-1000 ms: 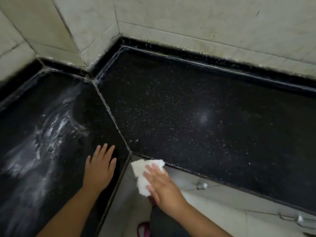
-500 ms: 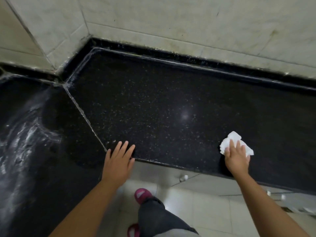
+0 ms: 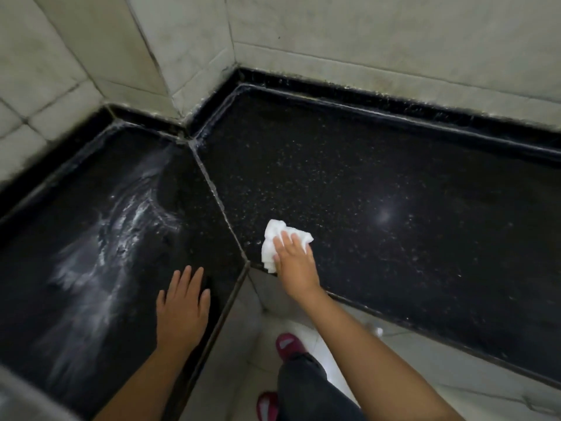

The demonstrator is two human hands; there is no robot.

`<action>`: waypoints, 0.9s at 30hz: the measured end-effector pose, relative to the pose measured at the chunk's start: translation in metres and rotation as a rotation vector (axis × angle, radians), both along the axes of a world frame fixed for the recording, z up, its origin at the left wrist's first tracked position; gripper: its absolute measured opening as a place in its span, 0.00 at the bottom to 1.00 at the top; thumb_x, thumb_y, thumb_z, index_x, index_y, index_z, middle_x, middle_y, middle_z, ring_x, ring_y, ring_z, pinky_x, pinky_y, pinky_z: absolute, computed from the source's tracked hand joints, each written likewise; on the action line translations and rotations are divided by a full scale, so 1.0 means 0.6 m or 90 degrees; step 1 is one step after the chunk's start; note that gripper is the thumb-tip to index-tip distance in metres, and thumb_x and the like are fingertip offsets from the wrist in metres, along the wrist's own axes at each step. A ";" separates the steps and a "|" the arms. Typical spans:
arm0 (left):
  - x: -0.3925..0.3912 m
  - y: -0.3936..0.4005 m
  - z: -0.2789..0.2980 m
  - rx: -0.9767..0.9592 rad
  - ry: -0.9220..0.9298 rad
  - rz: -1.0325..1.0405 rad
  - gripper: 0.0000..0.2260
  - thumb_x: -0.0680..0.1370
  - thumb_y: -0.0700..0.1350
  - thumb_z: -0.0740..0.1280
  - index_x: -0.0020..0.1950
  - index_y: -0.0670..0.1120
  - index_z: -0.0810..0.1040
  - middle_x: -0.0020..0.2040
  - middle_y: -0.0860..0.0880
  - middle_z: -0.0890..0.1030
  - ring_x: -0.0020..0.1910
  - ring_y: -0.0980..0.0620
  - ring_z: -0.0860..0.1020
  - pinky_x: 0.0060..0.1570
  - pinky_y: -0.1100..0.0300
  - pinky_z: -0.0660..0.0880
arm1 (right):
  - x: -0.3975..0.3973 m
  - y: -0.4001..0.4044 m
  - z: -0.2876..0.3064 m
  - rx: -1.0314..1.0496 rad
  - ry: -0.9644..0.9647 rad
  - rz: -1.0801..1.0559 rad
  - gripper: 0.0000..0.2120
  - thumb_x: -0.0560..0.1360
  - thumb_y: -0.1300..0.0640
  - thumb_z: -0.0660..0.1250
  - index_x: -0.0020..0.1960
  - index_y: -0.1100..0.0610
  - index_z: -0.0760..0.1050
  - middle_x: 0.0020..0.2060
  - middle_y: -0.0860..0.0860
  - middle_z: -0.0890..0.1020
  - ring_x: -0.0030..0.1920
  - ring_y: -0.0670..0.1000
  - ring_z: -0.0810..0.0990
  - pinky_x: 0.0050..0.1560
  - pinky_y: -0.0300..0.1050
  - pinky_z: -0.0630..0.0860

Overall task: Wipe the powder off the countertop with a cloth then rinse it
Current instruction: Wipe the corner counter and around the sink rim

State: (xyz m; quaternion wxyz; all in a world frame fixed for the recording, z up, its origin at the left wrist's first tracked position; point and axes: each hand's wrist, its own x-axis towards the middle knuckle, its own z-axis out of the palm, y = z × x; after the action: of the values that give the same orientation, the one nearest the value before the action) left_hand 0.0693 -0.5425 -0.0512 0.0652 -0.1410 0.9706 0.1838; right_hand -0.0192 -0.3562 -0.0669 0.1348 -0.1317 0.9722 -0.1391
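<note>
Powder (image 3: 100, 256) lies in chalky white streaks across the left slab of the glossy black speckled tabletop (image 3: 394, 183); left hand (image 3: 182, 308) rests flat, fingers straight; right hand (image 3: 296, 262) presses the crumpled white cloth (image 3: 274, 238) beside the seam

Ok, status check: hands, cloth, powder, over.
Right hand presses cloth on right slab near seam. Left hand flat on left slab. Powder smear unwiped beside it. Nothing blocking.
</note>
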 end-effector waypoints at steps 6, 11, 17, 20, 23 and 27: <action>0.063 -0.058 0.002 -0.026 -0.037 0.103 0.21 0.81 0.49 0.51 0.74 0.49 0.55 0.76 0.49 0.54 0.75 0.51 0.49 0.71 0.50 0.48 | -0.022 -0.081 0.022 -0.106 -0.007 0.143 0.23 0.82 0.54 0.43 0.63 0.59 0.74 0.63 0.54 0.75 0.66 0.54 0.69 0.60 0.45 0.72; 0.095 -0.074 -0.012 -0.012 -0.046 0.123 0.25 0.79 0.55 0.44 0.74 0.49 0.56 0.76 0.49 0.54 0.75 0.51 0.49 0.71 0.50 0.48 | 0.072 -0.003 0.035 -0.096 -0.187 0.420 0.35 0.77 0.37 0.37 0.73 0.58 0.61 0.73 0.51 0.62 0.75 0.47 0.54 0.69 0.32 0.47; 0.110 -0.097 -0.014 -0.014 -0.025 0.144 0.25 0.78 0.55 0.43 0.75 0.49 0.55 0.76 0.50 0.54 0.75 0.51 0.48 0.72 0.50 0.46 | 0.088 0.019 0.064 -0.133 -0.184 0.394 0.40 0.72 0.31 0.37 0.71 0.55 0.64 0.70 0.44 0.64 0.69 0.36 0.53 0.65 0.22 0.45; 0.122 -0.112 -0.014 -0.020 -0.024 0.172 0.31 0.73 0.56 0.40 0.75 0.49 0.56 0.76 0.50 0.54 0.75 0.52 0.48 0.72 0.50 0.46 | 0.087 -0.003 0.049 -0.149 -0.065 0.342 0.47 0.71 0.29 0.32 0.67 0.60 0.69 0.67 0.51 0.70 0.70 0.48 0.66 0.66 0.22 0.45; 0.134 -0.124 -0.015 -0.022 -0.024 0.186 0.36 0.71 0.61 0.34 0.74 0.49 0.57 0.76 0.49 0.55 0.75 0.51 0.49 0.71 0.50 0.47 | 0.094 -0.023 0.036 -0.092 -0.099 0.377 0.45 0.76 0.35 0.31 0.59 0.64 0.76 0.59 0.60 0.79 0.62 0.51 0.77 0.61 0.28 0.60; 0.143 -0.142 -0.012 -0.035 -0.042 0.198 0.25 0.80 0.56 0.43 0.75 0.48 0.55 0.76 0.49 0.53 0.75 0.51 0.48 0.71 0.50 0.46 | 0.083 -0.047 0.072 -0.243 0.061 0.291 0.31 0.82 0.47 0.43 0.52 0.65 0.80 0.49 0.55 0.83 0.56 0.49 0.78 0.60 0.24 0.62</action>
State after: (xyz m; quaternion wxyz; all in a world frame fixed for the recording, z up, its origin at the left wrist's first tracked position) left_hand 0.1551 -0.6274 -0.0583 0.0641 -0.2971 0.9391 0.1601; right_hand 0.0306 -0.3846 -0.0240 0.0894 -0.3761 0.8791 -0.2787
